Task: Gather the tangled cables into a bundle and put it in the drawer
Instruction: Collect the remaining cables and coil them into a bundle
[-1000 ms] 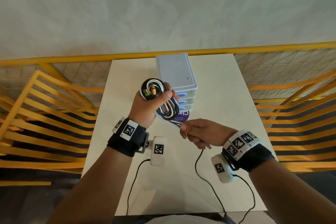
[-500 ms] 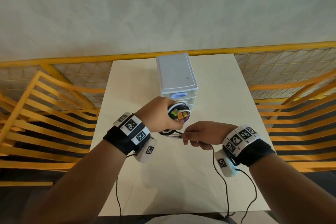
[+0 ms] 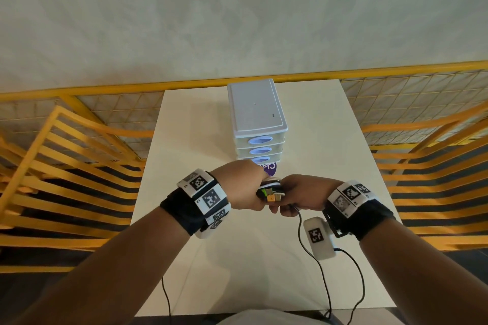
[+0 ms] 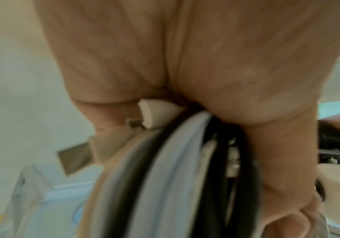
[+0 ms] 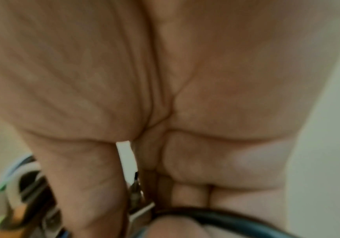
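Both hands clamp cable bundle (image 3: 270, 187) — left hand (image 3: 244, 185) wrapped round coils, right hand (image 3: 303, 196) pinching loose end (drawers (image 3: 260, 150) all closed); freeing either risks unravelling.

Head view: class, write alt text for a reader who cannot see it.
Two hands, the left hand and right hand, hold a coiled cable bundle between them above a white table. Just behind stands a small drawer unit, all visible drawers closed.

White letters "Cla", cut off, on the purple sticker (image 3: 271, 168) below the drawers.
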The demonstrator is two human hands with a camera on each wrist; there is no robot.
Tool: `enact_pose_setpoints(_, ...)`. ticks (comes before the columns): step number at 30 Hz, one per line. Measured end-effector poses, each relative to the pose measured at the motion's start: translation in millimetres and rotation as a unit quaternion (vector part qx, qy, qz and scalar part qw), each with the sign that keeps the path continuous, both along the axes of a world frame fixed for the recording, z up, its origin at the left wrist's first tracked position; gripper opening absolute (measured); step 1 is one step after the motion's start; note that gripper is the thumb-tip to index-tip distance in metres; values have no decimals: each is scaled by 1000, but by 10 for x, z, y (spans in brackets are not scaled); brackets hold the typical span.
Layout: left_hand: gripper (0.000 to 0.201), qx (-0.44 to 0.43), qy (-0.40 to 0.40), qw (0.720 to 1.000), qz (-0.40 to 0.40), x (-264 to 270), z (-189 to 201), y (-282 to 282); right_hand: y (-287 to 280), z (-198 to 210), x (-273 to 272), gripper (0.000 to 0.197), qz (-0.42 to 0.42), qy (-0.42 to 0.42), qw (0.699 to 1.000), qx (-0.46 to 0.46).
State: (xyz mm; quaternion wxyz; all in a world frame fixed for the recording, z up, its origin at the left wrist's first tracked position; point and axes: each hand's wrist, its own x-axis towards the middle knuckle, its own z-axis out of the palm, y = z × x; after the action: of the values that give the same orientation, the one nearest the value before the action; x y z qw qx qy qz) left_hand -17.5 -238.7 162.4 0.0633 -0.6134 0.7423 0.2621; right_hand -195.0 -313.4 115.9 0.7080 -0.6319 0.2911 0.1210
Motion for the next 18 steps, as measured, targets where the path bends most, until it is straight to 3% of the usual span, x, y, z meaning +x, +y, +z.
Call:
enact_pose_setpoints(3, 29, 13, -11, 1000, -9, -6, -39, 32, -17, -25, -33, 24, -8, 4, 1000, 7)
enact_pose_setpoints(5, 36, 3, -22, 1000, -12, -44, -63, 49, -26, 6, -42, 17, 12, 6, 1000, -6)
enact_pose_setpoints(7, 31, -27, -43, 999, -8, -81, -78, 51, -19, 47, -33, 11, 42, 2, 999, -5)
enact_pose_setpoints(9, 24, -51, -56, 997, -11, -103, -79, 47, -15, 69, -24, 16, 49, 5, 999, 1)
enact_pose_setpoints(13, 25, -54, -83, 995, -19, -87, -50, 56, -41, 82, -81, 18, 11, 9, 1000, 23)
enact_pose_setpoints(18, 25, -38, -78, 996, -5, -17, -66, 92, -91, 188, -200, 32, -30, 41, 998, -40)
